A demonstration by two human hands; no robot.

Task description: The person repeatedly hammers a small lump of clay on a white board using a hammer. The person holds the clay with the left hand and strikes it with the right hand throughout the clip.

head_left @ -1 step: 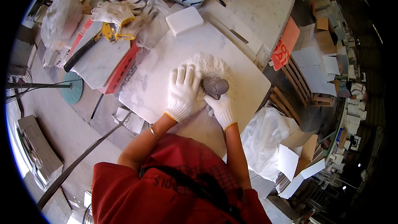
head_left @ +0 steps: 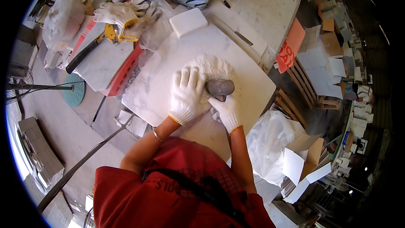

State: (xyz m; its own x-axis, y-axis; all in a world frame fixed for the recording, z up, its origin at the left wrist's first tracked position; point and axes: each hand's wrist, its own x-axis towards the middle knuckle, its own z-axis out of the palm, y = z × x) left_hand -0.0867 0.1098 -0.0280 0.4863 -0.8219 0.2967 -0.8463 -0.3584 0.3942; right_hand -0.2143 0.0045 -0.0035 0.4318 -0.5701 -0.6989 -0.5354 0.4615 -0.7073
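My left hand [head_left: 185,93] wears a white knitted glove with a yellow-edged cuff. It lies palm down, fingers stretched forward side by side, on a powdery white area of the pale stone slab [head_left: 249,88]. Whether something lies beneath the palm is hidden. Just to its right, my gloved right hand [head_left: 228,112] grips a dark grey, rounded, knob-ended tool [head_left: 220,88] from the near side; its thumb shows, while the other fingers are mostly hidden. White powder [head_left: 213,63] is heaped in an arc beyond the tool and the left fingertips.
A white block with rounded corners [head_left: 188,22] sits on the slab's far edge. At far left lie spare gloves [head_left: 116,13], a black-handled tool [head_left: 86,53] and a plastic bag [head_left: 63,19]. Open cardboard boxes [head_left: 312,160] and plastic sheeting [head_left: 270,143] stand at right.
The dark grey tool has turned slightly in my right hand, and its knob end has shifted a little to the right. My left hand stays nearly in place.
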